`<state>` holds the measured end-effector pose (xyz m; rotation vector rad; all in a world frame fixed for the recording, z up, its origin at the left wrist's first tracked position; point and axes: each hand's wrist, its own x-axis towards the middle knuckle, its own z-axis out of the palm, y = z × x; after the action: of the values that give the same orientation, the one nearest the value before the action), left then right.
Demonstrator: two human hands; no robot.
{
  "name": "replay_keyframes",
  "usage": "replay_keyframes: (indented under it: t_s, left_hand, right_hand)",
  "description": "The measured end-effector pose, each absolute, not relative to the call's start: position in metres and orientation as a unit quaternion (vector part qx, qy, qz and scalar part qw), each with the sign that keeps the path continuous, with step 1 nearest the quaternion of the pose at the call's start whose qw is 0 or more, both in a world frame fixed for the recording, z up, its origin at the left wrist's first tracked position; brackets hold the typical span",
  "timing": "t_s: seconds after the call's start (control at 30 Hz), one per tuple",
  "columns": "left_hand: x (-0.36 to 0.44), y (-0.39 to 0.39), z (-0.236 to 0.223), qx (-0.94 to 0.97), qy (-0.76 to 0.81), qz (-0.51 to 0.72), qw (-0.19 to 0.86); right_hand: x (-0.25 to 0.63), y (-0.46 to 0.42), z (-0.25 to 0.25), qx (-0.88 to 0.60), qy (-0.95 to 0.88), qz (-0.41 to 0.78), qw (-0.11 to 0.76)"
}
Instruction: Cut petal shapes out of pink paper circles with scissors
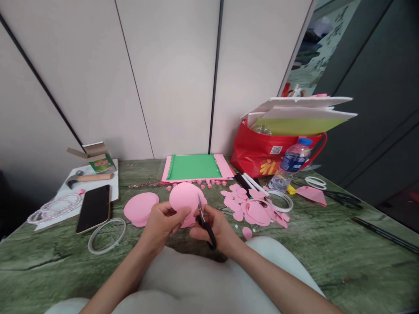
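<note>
My left hand point(166, 221) is closed on a pink paper circle point(183, 195), pinching its lower edge between thumb and fingers. Black-handled scissors point(207, 229) are in my right hand point(218, 231), their blades pointing up along the right edge of the circle. More pink paper lies behind the held circle, partly hidden by it. Left of my left hand rests a stack of pink paper circles point(140, 208). Many small pink paper petals point(237, 200) are heaped to the right of my right hand, with a single petal point(247, 233) nearer to me.
A green sheet point(192, 167) lies on pink paper at the back. A phone point(94, 208), hammer point(90, 178), bead strand point(54, 209) and tape roll point(107, 235) are on the left. A water bottle point(291, 165) and red bag point(252, 150) stand back right.
</note>
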<state>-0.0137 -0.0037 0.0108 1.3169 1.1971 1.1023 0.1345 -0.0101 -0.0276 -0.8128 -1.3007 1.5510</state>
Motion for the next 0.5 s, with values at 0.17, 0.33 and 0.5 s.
replay_keyframes:
  t_s: [0.17,0.33,0.5]
  left_hand:
    - [-0.0133,-0.0042,0.0121,0.549,0.49,0.459,0.498]
    - [-0.0132,-0.0034,0.0122,0.547,0.488,0.46,0.501]
    - [-0.0126,-0.0025,0.0123,0.537,0.478,0.474,0.509]
  right_hand:
    - [0.1339,-0.0103,-0.0297,-0.34,-0.524,0.631,0.46]
    - [0.1336,-0.0093,-0.0296,-0.367,-0.539,0.607,0.454]
    - [0.1339,-0.01,-0.026,-0.369,-0.527,0.619,0.45]
